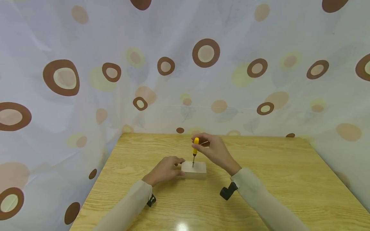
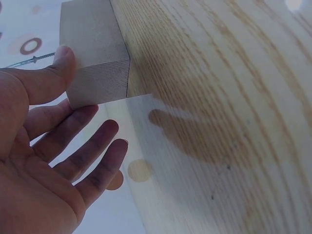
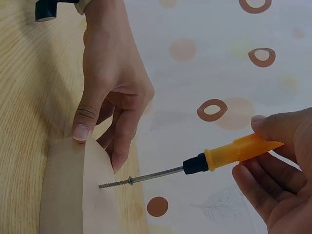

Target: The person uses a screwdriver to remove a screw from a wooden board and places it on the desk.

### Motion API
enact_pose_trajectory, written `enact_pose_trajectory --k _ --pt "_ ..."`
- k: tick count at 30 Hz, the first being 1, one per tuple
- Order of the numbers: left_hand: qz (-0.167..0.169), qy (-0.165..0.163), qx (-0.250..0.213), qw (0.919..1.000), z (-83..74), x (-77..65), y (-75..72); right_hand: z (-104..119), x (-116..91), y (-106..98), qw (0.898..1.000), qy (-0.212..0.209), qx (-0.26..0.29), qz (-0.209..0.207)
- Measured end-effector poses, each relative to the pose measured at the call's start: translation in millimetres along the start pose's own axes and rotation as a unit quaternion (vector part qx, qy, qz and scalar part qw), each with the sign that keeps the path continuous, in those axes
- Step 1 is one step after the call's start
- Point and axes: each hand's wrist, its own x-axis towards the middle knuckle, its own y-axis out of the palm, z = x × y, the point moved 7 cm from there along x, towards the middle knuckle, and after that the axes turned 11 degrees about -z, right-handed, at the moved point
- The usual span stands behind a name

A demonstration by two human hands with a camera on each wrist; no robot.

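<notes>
A pale wooden block [image 1: 194,171] lies on the table, with a screw [image 3: 116,184] standing upright in its top face. My right hand [image 1: 214,149] grips the yellow handle of a screwdriver [image 3: 229,155]. The screwdriver's metal shaft runs straight down to the screw head and appears to meet it. At the block's left end, my left hand [image 1: 166,168] pinches the wood between thumb and index finger. In the left wrist view the other fingers of that hand [image 2: 53,146] spread loosely beside the block.
The wooden table [image 1: 260,166] reaches back to a light curtain [image 1: 185,80] printed with brown and beige rounds, which also hangs at both sides. Black camera mounts [image 1: 226,192] are strapped to both wrists.
</notes>
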Motion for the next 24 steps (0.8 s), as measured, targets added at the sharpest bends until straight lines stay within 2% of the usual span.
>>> enact_pose_trajectory --k 6,9,19,24 --pt "0.0 -0.001 -0.007 1.0 0.6 -0.3 0.5 -5.4 -2.2 -3.1 0.998 0.043 -0.002 -0.035" --pt "0.0 -0.002 -0.01 1.0 1.6 -0.6 0.4 -5.3 -1.8 -4.5 0.998 0.054 -0.003 -0.039" --pt "-0.001 0.004 -0.002 1.0 3.5 0.8 1.3 1.9 -0.5 0.6 1.0 0.006 0.023 0.003" --pt "0.0 0.003 -0.001 1.0 2.3 0.5 0.9 1.1 -0.5 1.5 0.999 0.017 0.03 0.004"
